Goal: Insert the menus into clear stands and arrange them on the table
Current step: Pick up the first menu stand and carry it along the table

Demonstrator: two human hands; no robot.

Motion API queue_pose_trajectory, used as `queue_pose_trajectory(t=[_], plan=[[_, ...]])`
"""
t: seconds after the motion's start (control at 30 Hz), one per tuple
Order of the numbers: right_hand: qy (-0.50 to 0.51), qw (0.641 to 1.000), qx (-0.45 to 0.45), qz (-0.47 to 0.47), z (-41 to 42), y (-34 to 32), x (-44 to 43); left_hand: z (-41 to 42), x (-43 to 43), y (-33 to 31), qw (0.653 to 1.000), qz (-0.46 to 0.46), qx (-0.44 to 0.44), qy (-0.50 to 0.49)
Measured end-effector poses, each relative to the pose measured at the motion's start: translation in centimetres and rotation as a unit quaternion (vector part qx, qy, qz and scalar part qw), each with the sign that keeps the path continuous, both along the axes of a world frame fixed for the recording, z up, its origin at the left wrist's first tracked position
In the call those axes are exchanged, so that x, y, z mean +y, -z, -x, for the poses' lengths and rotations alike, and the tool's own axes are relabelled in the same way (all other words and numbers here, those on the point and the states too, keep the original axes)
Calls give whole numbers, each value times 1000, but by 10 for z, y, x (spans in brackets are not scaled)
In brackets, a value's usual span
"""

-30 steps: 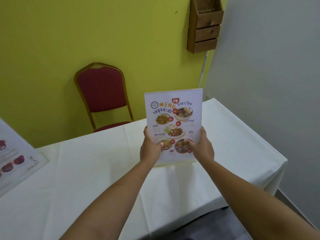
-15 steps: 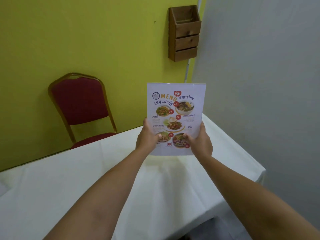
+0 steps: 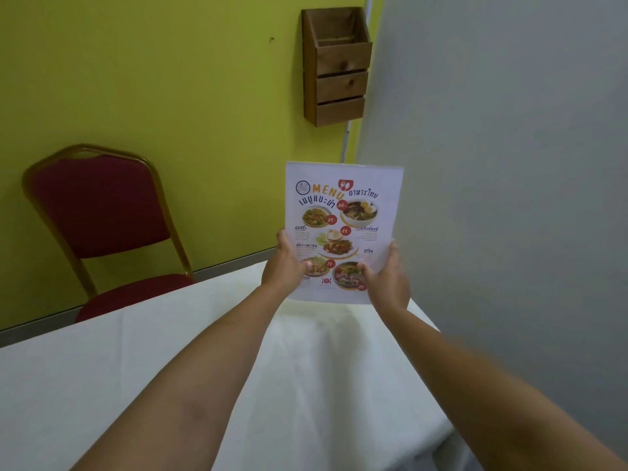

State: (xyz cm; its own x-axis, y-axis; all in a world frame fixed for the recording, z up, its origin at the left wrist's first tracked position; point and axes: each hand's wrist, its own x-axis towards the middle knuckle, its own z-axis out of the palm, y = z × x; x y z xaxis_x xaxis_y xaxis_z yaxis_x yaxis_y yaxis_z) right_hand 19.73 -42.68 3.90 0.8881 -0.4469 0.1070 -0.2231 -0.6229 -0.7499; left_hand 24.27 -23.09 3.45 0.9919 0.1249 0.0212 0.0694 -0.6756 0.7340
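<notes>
A printed menu (image 3: 343, 212) with food pictures, inside a clear stand, is held upright above the far right part of the table (image 3: 170, 368). My left hand (image 3: 285, 266) grips its lower left edge, thumb on the front. My right hand (image 3: 387, 277) grips the lower right edge the same way. The stand's base is hidden behind my hands and cannot be made out. The menu's lower edge hangs a little above the white tablecloth.
A red chair (image 3: 98, 212) with a gold frame stands behind the table against the yellow wall. A wooden wall rack (image 3: 336, 69) hangs above the menu. A grey wall (image 3: 509, 164) runs close along the table's right end.
The view has swung right; the other menu at the left edge is out of sight. The held menu has moved toward the table's right end and a bit higher.
</notes>
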Motion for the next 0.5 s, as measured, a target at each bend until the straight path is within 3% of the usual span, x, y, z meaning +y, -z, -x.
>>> queue_pose_trajectory(t=[0.5], plan=[[-8,1000,18,-24,-70,23,-15,-62,-8,13,1000,-12,9,4]])
